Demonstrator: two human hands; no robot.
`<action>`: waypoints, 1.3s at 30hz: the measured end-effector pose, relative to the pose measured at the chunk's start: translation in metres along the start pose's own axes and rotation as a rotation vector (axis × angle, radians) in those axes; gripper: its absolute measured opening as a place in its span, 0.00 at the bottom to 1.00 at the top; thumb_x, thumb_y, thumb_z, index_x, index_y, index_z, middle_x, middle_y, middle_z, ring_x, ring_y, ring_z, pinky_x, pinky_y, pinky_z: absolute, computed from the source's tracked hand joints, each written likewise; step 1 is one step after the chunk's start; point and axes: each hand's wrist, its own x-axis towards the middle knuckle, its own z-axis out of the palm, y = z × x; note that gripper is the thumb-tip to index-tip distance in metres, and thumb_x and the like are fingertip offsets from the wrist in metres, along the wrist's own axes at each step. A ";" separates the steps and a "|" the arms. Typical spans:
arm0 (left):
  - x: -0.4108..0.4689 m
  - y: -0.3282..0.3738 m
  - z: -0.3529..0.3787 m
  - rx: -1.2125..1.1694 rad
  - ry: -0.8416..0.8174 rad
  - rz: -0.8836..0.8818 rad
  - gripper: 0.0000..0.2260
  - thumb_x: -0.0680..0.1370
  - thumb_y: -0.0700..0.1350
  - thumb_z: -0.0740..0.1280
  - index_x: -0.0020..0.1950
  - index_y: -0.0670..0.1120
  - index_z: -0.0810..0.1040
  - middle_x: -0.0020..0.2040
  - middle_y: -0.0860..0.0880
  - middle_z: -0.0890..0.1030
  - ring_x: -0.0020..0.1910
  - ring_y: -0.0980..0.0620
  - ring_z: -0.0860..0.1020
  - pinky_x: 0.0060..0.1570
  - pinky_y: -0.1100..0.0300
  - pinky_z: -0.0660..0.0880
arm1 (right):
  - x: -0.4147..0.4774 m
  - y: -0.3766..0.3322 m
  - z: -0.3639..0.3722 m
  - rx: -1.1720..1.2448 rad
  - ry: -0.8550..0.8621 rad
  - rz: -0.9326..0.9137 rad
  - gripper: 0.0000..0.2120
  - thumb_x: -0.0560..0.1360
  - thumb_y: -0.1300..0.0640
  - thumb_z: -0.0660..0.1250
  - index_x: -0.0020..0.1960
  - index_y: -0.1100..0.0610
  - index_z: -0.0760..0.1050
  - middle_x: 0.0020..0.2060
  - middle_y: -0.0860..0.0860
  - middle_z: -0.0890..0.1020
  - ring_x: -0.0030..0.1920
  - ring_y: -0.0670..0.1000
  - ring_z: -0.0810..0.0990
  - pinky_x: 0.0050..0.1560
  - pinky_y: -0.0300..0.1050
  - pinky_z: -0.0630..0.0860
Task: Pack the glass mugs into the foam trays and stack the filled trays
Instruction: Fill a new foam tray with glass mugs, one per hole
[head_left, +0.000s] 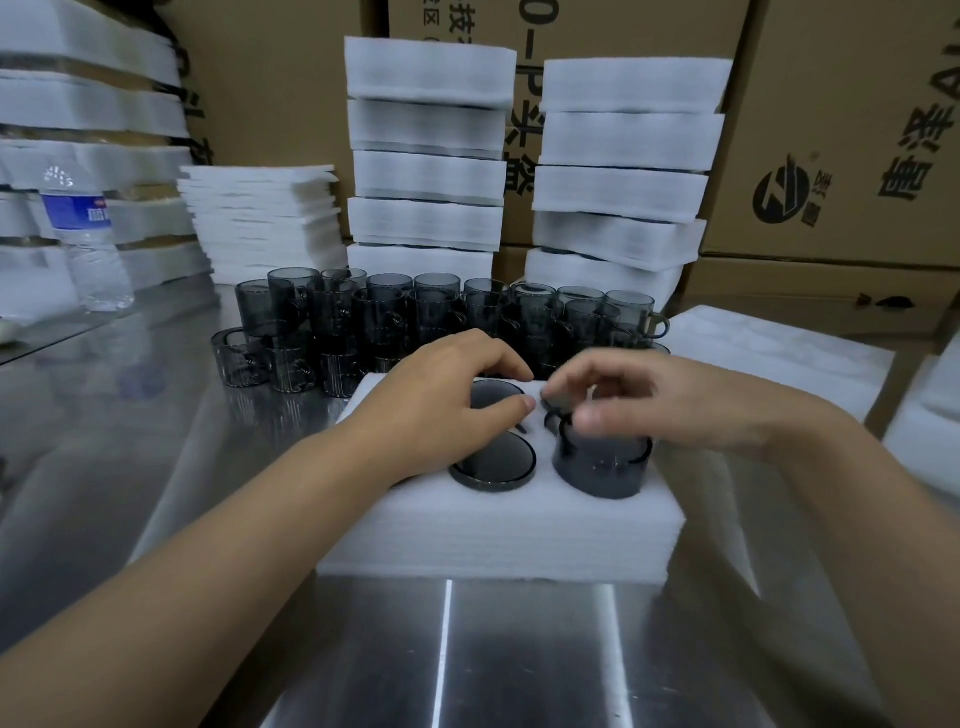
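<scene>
Foam tray (498, 535) set on steel table (156, 467), four pockets; near-right mug (602, 465) only partly sunk, near-left mug (493, 462) seated flush. Left hand (441, 400) laid over far-left mug (496, 395), fingers loosely curled; right hand (639, 400) pinching near-right mug's rim. Loose mugs (415, 322) grouped just behind; filled tray stacks (426, 156) beyond

Foam tray (498, 530) centre on table (156, 467); loose mugs (415, 317) behind it; filled-tray stacks (426, 150) behind mugs.

One head-worn wide-angle view looks forward and down, close over the counter (156, 441). Both forearms enter from the frame's bottom edge; boxes (831, 130) fill the top.
</scene>
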 end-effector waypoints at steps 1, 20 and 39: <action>-0.001 0.001 -0.001 -0.017 0.020 0.017 0.06 0.75 0.50 0.69 0.52 0.53 0.79 0.50 0.58 0.78 0.52 0.61 0.75 0.54 0.66 0.69 | 0.003 0.000 0.002 0.036 0.105 -0.020 0.19 0.63 0.29 0.67 0.50 0.35 0.77 0.48 0.36 0.80 0.51 0.39 0.79 0.48 0.33 0.75; -0.007 0.010 -0.005 -0.263 -0.299 0.048 0.17 0.75 0.33 0.65 0.49 0.55 0.85 0.45 0.56 0.76 0.47 0.56 0.75 0.51 0.58 0.73 | 0.026 0.020 0.028 -0.309 0.228 0.223 0.25 0.76 0.37 0.57 0.71 0.43 0.63 0.71 0.47 0.61 0.72 0.48 0.53 0.66 0.48 0.59; -0.004 0.003 -0.002 -0.325 -0.317 -0.015 0.20 0.76 0.35 0.64 0.45 0.60 0.85 0.44 0.57 0.76 0.44 0.50 0.76 0.41 0.64 0.70 | -0.023 0.117 -0.063 -0.437 0.841 0.943 0.26 0.76 0.58 0.63 0.73 0.59 0.61 0.69 0.64 0.61 0.68 0.65 0.61 0.63 0.55 0.66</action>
